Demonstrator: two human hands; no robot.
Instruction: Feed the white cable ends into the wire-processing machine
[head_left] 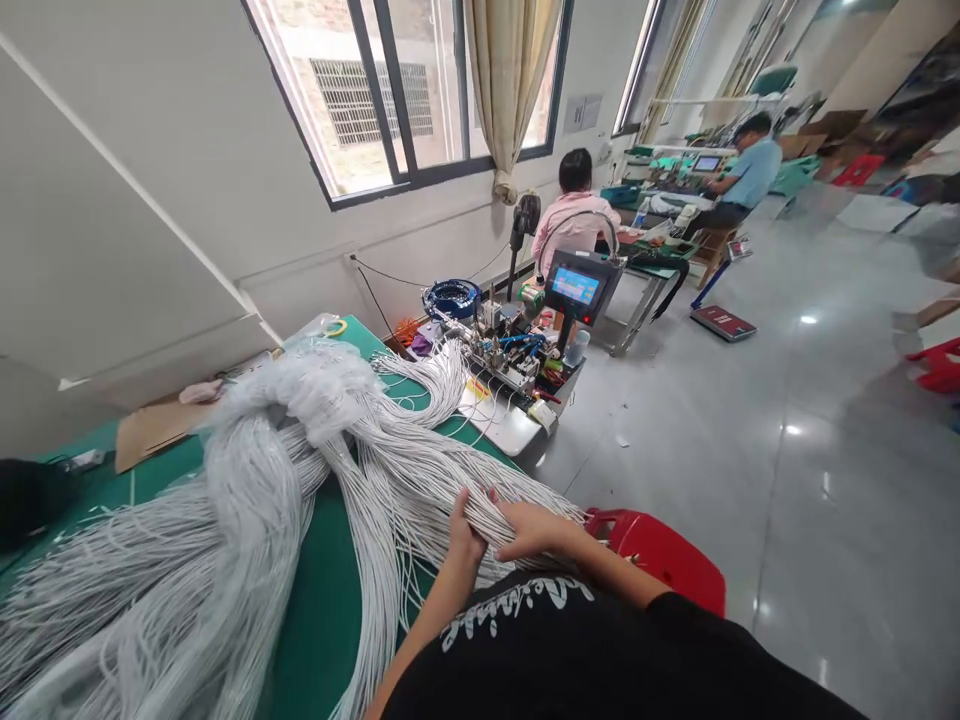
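Note:
A thick bundle of thin white cables (427,455) runs across the green table toward my body. My left hand (466,535) is closed round its near side, thumb on top. Just to the right, my right hand (525,527) grips the same bundle from the other side, its fingertips partly hidden by the strands. Beyond my hands the cable ends reach past the table edge, over a red plastic stool (667,555). More white cables (255,500), partly wrapped in clear plastic, lie heaped on the table to the left.
Behind the heap stands a small machine (502,345) with a lit screen (574,285) and a blue round feeder (451,298). Flat cardboard (157,430) lies by the wall. Two co-workers sit farther back, one in a pink top (566,225), one in a blue shirt (754,175).

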